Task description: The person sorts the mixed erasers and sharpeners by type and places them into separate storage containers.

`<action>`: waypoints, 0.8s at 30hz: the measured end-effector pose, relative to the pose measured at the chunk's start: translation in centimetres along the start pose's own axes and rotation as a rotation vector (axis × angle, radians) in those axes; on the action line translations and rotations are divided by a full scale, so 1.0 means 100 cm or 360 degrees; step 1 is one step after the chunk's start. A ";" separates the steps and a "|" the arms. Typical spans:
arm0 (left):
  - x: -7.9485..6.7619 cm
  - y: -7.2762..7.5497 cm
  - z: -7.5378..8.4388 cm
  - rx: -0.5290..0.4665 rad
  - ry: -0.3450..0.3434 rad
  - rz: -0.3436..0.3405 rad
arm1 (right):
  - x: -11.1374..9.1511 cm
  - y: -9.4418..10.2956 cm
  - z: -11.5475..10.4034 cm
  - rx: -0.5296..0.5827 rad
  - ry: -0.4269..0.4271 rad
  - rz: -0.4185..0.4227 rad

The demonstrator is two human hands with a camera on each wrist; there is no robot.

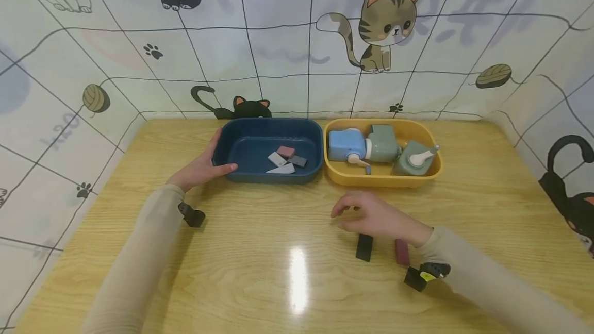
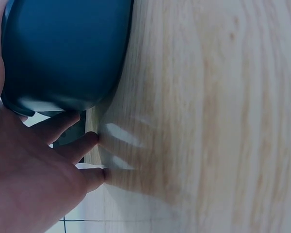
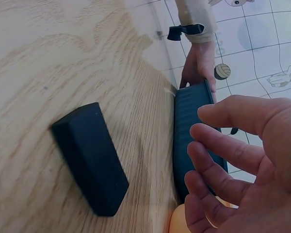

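My left hand [image 1: 199,166] holds the left end of the dark blue bin [image 1: 274,177], thumb over the front rim and fingers along the outer wall. Its fingertips reach down by the tabletop in the left wrist view. Inside the bin lie several small blocks: a pink block [image 1: 286,151], a grey block [image 1: 297,161] and white pieces [image 1: 281,169]. My right hand [image 1: 371,214], fingers loosely bent and holding nothing, hovers in front of the yellow bin. Below it a black block [image 3: 89,158] lies on the table, with a maroon block [image 1: 401,252] near the wrist.
The yellow bin [image 1: 376,181] stands against the blue bin's right side. In it are a blue hand-crank pencil sharpener [image 1: 345,144] and two green ones, one upright [image 1: 382,143] and one tilted [image 1: 410,161]. A cat-printed cloth [image 1: 287,55] rises behind the wooden table [image 1: 241,251].
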State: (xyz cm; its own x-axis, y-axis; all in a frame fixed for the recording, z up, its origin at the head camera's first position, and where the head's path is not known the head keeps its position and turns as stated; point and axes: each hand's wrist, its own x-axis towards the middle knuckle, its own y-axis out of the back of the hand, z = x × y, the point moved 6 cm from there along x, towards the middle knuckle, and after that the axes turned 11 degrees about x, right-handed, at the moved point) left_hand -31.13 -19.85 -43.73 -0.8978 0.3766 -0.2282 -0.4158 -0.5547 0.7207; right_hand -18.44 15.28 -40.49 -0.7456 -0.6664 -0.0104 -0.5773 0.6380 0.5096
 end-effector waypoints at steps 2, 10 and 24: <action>0.000 0.000 -0.001 0.0003 0.0001 -0.0003 | -0.002 0.001 0.001 -0.0003 -0.0036 -0.0003; 0.001 0.000 -0.003 0.0026 0.0020 0.0003 | -0.013 0.004 0.001 0.0014 -0.0003 -0.0002; -0.017 0.007 0.037 -0.0019 0.0015 -0.0032 | -0.039 0.008 0.019 0.0123 -0.0136 -0.0169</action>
State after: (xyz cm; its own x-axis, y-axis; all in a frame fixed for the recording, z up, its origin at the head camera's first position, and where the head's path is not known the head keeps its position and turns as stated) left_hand -29.39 -18.15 -40.47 -0.8906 0.3806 -0.2488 -0.4354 -0.5559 0.7081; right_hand -16.63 19.08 -41.67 -0.7029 -0.6983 -0.1355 -0.6757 0.5959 0.4340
